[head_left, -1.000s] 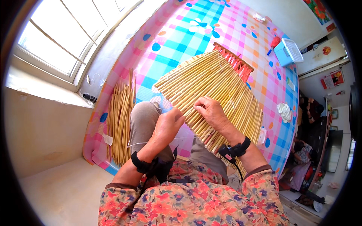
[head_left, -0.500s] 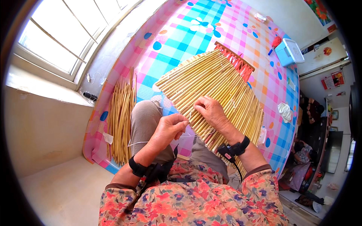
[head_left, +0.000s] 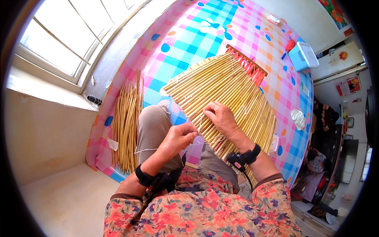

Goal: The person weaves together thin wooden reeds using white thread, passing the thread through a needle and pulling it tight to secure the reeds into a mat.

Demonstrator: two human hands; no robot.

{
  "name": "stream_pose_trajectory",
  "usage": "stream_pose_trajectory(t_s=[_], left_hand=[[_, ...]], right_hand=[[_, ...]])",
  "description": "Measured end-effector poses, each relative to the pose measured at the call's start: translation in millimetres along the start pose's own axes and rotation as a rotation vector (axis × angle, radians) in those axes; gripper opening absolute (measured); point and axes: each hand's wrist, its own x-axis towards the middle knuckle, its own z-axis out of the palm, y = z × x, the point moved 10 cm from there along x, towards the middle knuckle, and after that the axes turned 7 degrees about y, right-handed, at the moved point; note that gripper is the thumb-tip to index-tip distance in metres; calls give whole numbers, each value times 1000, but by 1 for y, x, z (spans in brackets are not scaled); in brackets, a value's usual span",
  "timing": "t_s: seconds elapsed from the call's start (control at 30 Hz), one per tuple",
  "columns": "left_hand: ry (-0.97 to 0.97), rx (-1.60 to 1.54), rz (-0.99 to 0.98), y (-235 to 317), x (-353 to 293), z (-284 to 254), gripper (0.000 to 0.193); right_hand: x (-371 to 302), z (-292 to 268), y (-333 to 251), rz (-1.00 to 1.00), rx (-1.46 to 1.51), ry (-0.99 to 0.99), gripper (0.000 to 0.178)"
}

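Across my lap and the bed-like surface lies a mat of yellow reed stalks (head_left: 221, 87), laid side by side and tied with white string. My left hand (head_left: 181, 136) is closed in a pinch on the white string (head_left: 150, 149), just off the mat's near left edge. A length of this string trails left over my knee, and a loop lies by my right wrist. My right hand (head_left: 220, 117) rests over the stalks near that edge, thumb and fingers pressed together. What its fingertips hold, if anything, is too small to make out.
Loose reed stalks (head_left: 126, 126) lie in a pile left of my knee. Red lacing joins the mat's far end to a wooden bar (head_left: 246, 59). Farther right are a blue plastic box (head_left: 302, 57), red yarn (head_left: 290, 45) and a white cloth (head_left: 298, 119). A barred window (head_left: 63, 39) is left.
My left hand has shifted very slightly and its fingers are drawn in a little more at the string. My right hand and the mat stay almost where they were.
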Motion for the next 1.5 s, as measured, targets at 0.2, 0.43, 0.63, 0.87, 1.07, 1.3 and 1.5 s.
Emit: stream_pose_trajectory(t_s=[0.2,0.43,0.63,0.87,1.07,1.3,1.5], left_hand=[[63,133,101,2,2,-7,11],[44,81,118,6,3,-11,11],[26,-110,38,5,4,-8,10],[115,-209,65,16,19,-20,11],[148,-241,47,17,24,-24,12],[155,-268,50,20,20,-25,13],[136,-291,67,18,21,-26,13]], right_hand=[[1,1,3,0,-42,23,11],[4,2,1,2,-65,42,11],[4,2,1,3,-78,47,11],[4,2,4,31,-41,33,11],[1,-11,6,123,186,115,16],[-13,-8,-7,43,23,23,11],[-17,5,-21,72,-113,-67,19]])
